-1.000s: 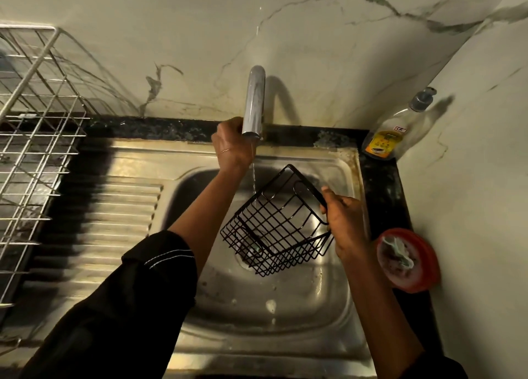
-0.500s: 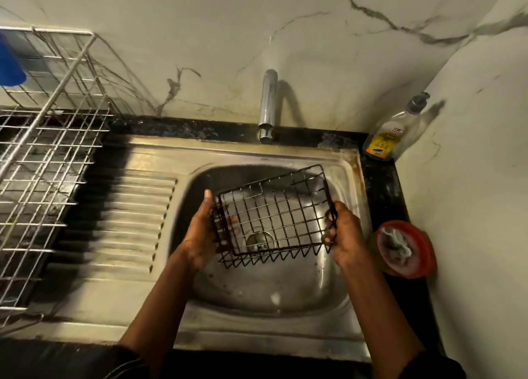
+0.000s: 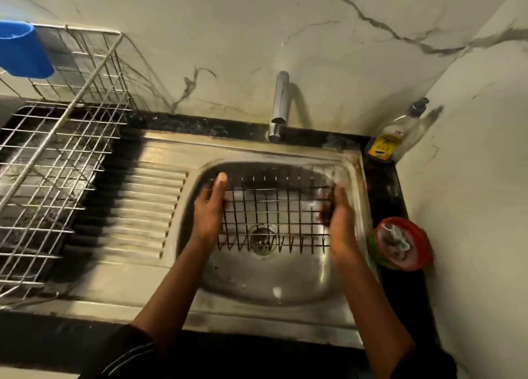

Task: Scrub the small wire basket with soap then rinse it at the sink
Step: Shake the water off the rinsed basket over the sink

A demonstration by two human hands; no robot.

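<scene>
The small black wire basket was held above the bowl of the steel sink, over the drain, with its open side towards the camera. The left hand lay against the basket's left side, its fingers straight and pointing towards the wall. The right hand was against the basket's right side, but motion blur hid whether its fingers were wrapped round the wires or only pressed flat. The tap stood behind the bowl. A soap bottle with a pump top stood on the black table in the corner, and nearer the camera sat a red tub holding a scrubber. A wire dish rack stood to the left of the drainboard, with a blue cup at its far end.
</scene>
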